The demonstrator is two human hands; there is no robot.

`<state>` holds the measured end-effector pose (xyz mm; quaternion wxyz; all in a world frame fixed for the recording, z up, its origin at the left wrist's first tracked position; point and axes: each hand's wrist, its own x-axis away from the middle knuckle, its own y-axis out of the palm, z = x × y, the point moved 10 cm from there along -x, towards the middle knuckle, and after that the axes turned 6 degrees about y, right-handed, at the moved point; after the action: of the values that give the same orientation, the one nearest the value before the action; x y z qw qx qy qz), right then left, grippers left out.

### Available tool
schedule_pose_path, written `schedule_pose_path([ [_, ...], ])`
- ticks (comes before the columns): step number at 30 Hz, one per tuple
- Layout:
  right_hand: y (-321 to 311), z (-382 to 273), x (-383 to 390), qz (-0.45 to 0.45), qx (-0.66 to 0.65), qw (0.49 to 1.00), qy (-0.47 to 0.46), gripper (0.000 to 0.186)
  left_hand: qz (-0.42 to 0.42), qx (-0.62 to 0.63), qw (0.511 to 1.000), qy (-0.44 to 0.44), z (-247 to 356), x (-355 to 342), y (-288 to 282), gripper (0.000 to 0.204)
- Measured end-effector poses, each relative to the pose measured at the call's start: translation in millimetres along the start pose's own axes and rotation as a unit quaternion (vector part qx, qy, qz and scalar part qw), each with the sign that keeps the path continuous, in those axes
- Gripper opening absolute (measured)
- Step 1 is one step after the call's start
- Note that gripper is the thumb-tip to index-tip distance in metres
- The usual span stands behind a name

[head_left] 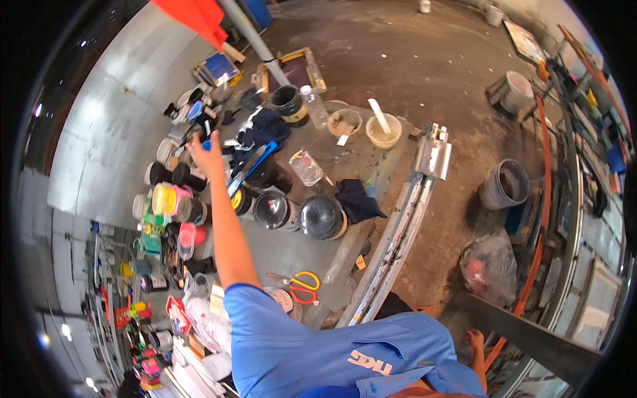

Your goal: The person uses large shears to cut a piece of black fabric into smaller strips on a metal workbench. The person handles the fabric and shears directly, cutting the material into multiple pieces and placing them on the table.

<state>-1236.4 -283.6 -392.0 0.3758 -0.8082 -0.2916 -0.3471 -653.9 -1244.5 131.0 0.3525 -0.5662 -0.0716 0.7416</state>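
Observation:
My left arm stretches out over the workbench. My left hand [206, 157] is at its far side with fingers spread, a small blue item [207, 145] showing between them; whether they touch it is unclear. Beside the hand lie dark cloths [262, 129] and a long blue-edged tool [255, 166]. Nearer along my forearm stand dark-lidded tubs [322, 217] and a clear plastic container [306, 167]. Scissors with red and yellow handles [304, 286] rest close to my upper arm. My right hand [474, 339] hangs low at my right side, fingers loosely bent, with nothing visible in it.
Several paint pots [169, 199] crowd the bench's left part. A whitish bucket with a paddle [383, 132] and a clear bottle [314, 106] stand at the far end. A metal rail [398, 249] edges the bench. A grey bucket [504, 185] and a plastic bag [490, 268] sit right.

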Motion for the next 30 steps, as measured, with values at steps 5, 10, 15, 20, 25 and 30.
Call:
schedule_pose_path([
  [5,-30.8,147.5,129.8,0.092,-0.287,0.944,0.138,0.023,-0.037,0.172,0.981,0.082,132.8,-9.8,4.8,0.048],
  [10,-25.1,147.2,157.3,0.223,-0.074,0.969,0.080,0.031,-0.073,0.381,0.893,0.229,347.3,72.0,-63.9,0.035],
  [15,-54.6,52.2,212.1,0.321,-0.068,0.944,-0.045,0.025,-0.292,0.570,0.697,0.321,527.9,302.5,-112.5,0.018],
  [20,-155.0,69.4,310.8,0.497,-0.119,0.842,-0.174,0.018,-0.627,0.642,0.367,0.245,636.7,635.2,-266.2,0.015],
  [25,-235.8,219.3,397.6,0.578,-0.310,0.751,-0.078,0.020,-0.534,0.606,0.123,0.577,650.6,755.9,-489.9,0.013],
  [30,-280.4,397.9,492.6,0.773,-0.136,0.602,0.149,0.033,-0.571,0.592,0.133,0.553,701.5,780.2,-521.3,0.010],
])
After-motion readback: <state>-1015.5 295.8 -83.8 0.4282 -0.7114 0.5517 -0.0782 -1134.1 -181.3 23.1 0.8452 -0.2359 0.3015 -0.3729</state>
